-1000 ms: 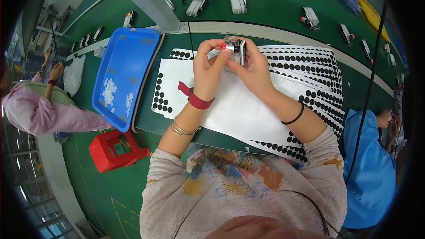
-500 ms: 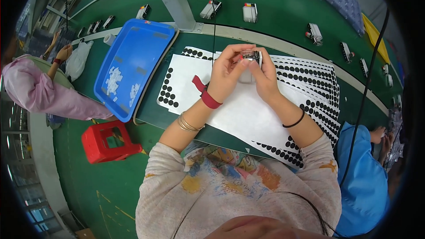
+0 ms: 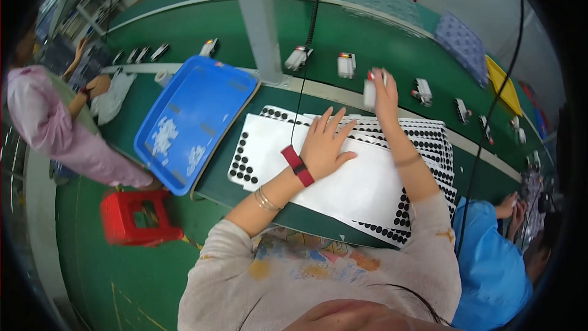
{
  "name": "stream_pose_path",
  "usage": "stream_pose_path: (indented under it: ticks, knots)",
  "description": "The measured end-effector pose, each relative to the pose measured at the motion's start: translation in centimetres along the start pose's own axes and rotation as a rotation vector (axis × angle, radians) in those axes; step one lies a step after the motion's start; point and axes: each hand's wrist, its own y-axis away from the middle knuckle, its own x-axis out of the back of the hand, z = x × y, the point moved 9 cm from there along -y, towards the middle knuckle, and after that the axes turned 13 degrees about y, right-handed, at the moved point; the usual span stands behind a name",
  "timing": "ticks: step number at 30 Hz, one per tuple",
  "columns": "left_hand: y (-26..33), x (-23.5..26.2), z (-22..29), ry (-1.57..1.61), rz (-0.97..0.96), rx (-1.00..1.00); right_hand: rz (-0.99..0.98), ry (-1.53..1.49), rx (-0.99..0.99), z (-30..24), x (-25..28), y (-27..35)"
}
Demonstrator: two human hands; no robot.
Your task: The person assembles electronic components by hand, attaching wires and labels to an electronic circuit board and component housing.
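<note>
Over the belt's near edge, my right hand (image 3: 386, 98) grips a small white toy vehicle (image 3: 369, 93) with a bit of red at its top; motion blurs it slightly. My left hand (image 3: 326, 148) rests on the stacked white sheets (image 3: 361, 181), fingers spread and nothing in them. Rows of black round stickers run along the sheets' edges. The sheets lie fanned out to the right on the green table. A red strap circles my left wrist, with metal bangles behind it.
Beyond the table, a green belt (image 3: 245, 43) carries several toy vehicles, one white vehicle (image 3: 346, 65) among them. Left of the sheets is a blue tray (image 3: 205, 95) with white pieces. A metal post (image 3: 257, 24) and hanging cords rise ahead. Co-workers sit on both sides; a red stool (image 3: 119, 217) stands lower left.
My hands have parted. The right one has carried the toy vehicle forward and right to the belt's edge, while the left has opened and come down onto the sheets. The view has shifted.
</note>
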Motion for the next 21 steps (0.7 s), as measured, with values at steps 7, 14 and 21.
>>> stream_pose_path:
  ticks: [7, 14, 21]
  knots:
    - [0.3, -1.5, -0.2, -0.207, -0.085, 0.017, 0.061, 0.713, 0.098, 6.8, -1.1, -6.7]
    - [0.5, -1.6, -1.5, -0.207, -0.074, 0.063, -0.348, 1.389, 0.469, 6.6, 1.0, -2.5]
    - [1.7, 7.9, -2.8, -0.368, 0.057, 0.184, -0.207, 1.214, 0.707, 1.1, 6.4, -2.2]
